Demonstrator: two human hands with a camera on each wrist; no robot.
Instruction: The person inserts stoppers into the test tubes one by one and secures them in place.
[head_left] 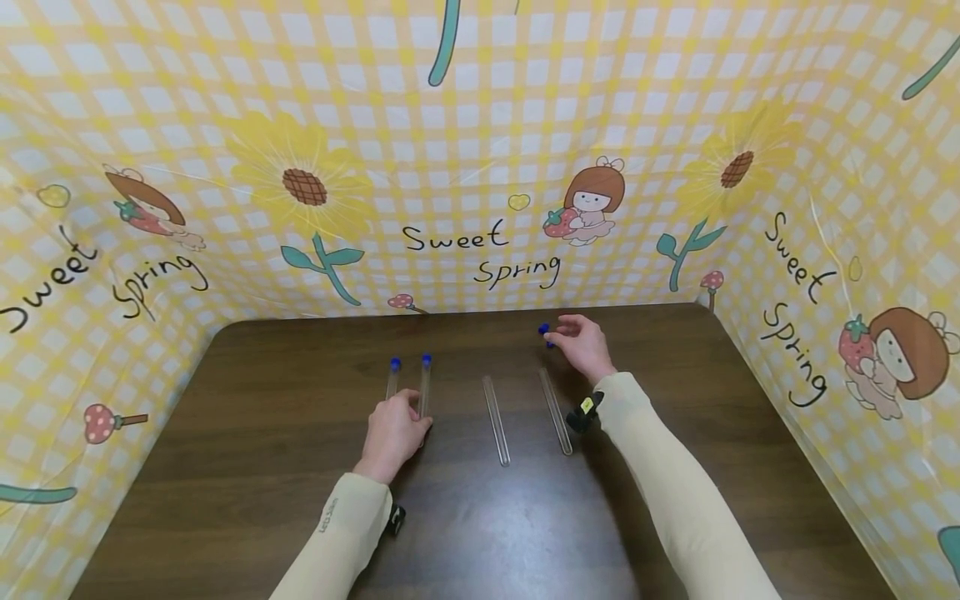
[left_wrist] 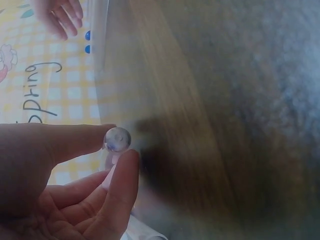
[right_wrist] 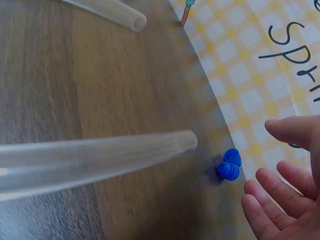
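Note:
My left hand point(head_left: 393, 433) pinches a clear test tube point(head_left: 425, 392) with a blue cap between thumb and finger; its rounded end point(left_wrist: 118, 140) points at the left wrist camera. Just left of it lies a second capped test tube point(head_left: 392, 382), partly hidden by the hand. On the right, two uncapped test tubes point(head_left: 497, 423) point(head_left: 557, 412) lie on the table, their open ends facing away from me. Two blue caps point(right_wrist: 229, 165) sit together beyond the rightmost tube. My right hand point(head_left: 581, 343) hovers beside these caps, fingers loosely extended and apart from them in the right wrist view point(right_wrist: 290, 200).
A dark wooden table point(head_left: 247, 467) carries all the tubes. Yellow-and-white checked cloth point(head_left: 465, 167) with printed flowers and figures rises like a wall along the table's back and both sides.

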